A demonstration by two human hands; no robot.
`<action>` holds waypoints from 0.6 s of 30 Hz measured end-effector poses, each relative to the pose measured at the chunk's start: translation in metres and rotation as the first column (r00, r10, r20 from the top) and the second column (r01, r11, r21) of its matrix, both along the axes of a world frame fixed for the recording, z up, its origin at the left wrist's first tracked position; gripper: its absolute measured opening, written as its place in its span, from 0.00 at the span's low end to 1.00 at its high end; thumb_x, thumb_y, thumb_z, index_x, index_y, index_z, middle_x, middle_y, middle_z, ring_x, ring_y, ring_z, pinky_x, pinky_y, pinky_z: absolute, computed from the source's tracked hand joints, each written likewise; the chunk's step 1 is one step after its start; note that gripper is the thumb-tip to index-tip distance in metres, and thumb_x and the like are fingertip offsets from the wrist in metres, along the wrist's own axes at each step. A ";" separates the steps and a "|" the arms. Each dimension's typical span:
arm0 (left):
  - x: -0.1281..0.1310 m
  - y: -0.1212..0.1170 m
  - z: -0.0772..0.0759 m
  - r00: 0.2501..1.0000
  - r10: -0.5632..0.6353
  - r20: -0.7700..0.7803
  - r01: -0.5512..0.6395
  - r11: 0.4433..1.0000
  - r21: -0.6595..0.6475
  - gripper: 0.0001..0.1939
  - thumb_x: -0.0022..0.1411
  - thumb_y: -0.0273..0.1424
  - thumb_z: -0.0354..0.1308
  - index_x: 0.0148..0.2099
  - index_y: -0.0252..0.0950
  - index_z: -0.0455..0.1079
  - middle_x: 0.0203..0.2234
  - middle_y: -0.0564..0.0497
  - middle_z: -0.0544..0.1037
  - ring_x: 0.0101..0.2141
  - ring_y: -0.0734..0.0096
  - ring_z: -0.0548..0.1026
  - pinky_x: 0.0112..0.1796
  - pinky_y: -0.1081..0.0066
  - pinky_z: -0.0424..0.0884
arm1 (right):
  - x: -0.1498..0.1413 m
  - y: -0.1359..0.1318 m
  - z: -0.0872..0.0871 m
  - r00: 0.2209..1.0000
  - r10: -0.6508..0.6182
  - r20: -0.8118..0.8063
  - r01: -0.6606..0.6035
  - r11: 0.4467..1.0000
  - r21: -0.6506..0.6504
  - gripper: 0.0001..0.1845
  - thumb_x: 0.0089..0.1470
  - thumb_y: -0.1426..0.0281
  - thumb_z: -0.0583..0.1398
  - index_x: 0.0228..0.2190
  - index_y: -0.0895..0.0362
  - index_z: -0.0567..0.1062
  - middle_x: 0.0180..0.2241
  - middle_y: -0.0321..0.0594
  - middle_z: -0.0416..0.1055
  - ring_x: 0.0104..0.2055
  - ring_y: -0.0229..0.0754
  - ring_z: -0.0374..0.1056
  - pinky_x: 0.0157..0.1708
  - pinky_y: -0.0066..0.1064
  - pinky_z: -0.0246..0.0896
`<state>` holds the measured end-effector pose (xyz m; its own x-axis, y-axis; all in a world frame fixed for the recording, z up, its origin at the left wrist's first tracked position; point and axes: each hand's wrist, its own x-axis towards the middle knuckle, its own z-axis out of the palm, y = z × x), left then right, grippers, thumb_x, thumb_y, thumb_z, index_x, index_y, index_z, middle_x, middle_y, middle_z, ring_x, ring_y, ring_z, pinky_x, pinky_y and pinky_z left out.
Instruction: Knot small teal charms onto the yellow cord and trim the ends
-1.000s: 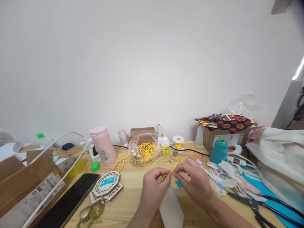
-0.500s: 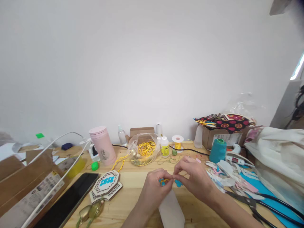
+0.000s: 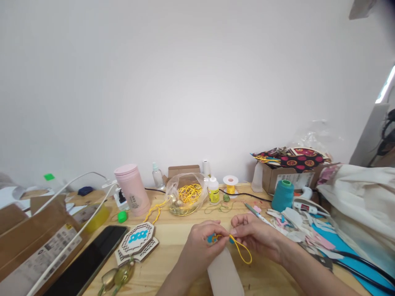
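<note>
My left hand (image 3: 202, 243) is closed in a pinch on a yellow cord (image 3: 248, 254), with small blue pieces partly showing behind its fingers. My right hand (image 3: 257, 234) pinches the same cord just beside the left fingertips. A loop of the cord hangs down below the right fingers. What joins the cord and the blue pieces is hidden by my fingers. Beneath both hands lies a pale grey-white strip (image 3: 226, 273). To the left, hexagonal cut-out plaques (image 3: 138, 237) with blue shapes lie stacked, with glossy gold-green bells (image 3: 119, 277) in front.
A black phone (image 3: 92, 257) and a pink tumbler (image 3: 132, 189) stand on the left. Behind are a plastic bag of yellow cord (image 3: 188, 195), a glue bottle (image 3: 213, 191) and a spool (image 3: 230, 185). On the right are a pen (image 3: 259, 213), teal thread cone (image 3: 283, 196), scraps and black-handled scissors (image 3: 354, 263).
The yellow loop now hangs visibly beneath my right fingers. My right hand has turned and shifted slightly right and down, uncovering the pen. My left hand has barely moved.
</note>
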<state>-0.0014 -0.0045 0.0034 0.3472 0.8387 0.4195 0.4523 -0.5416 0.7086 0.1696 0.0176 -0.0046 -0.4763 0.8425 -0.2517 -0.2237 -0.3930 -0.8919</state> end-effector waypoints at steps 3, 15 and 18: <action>-0.001 0.002 0.001 1.000 0.001 -0.015 -0.002 1.000 -0.017 0.05 0.52 0.30 0.56 0.31 0.40 0.73 0.26 0.53 0.78 0.33 0.70 0.73 0.39 0.74 0.66 | -0.002 0.000 -0.001 0.999 0.001 -0.046 -0.003 0.999 -0.048 0.16 0.29 0.74 0.67 0.19 0.59 0.63 0.15 0.30 0.67 0.16 0.26 0.61 0.17 0.15 0.53; -0.004 0.003 -0.003 1.000 0.006 -0.010 -0.006 1.000 -0.015 0.04 0.50 0.27 0.57 0.28 0.39 0.73 0.25 0.53 0.78 0.36 0.69 0.73 0.42 0.72 0.65 | -0.007 -0.002 -0.003 0.991 -0.047 -0.123 0.042 0.998 -0.042 0.18 0.28 0.74 0.68 0.18 0.59 0.62 0.13 0.28 0.64 0.15 0.27 0.58 0.14 0.16 0.47; -0.004 0.003 -0.003 1.000 0.007 -0.003 -0.007 1.000 -0.010 0.04 0.49 0.26 0.57 0.27 0.39 0.72 0.24 0.53 0.78 0.35 0.69 0.73 0.41 0.72 0.65 | -0.011 -0.004 -0.002 0.990 -0.068 -0.121 0.065 0.997 -0.030 0.19 0.28 0.73 0.68 0.18 0.59 0.62 0.11 0.26 0.61 0.13 0.26 0.53 0.12 0.17 0.42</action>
<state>-0.0053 -0.0015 0.0001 0.3428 0.8452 0.4100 0.4583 -0.5314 0.7125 0.1590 0.0139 -0.0066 -0.4479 0.8673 -0.2174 -0.3561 -0.3961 -0.8464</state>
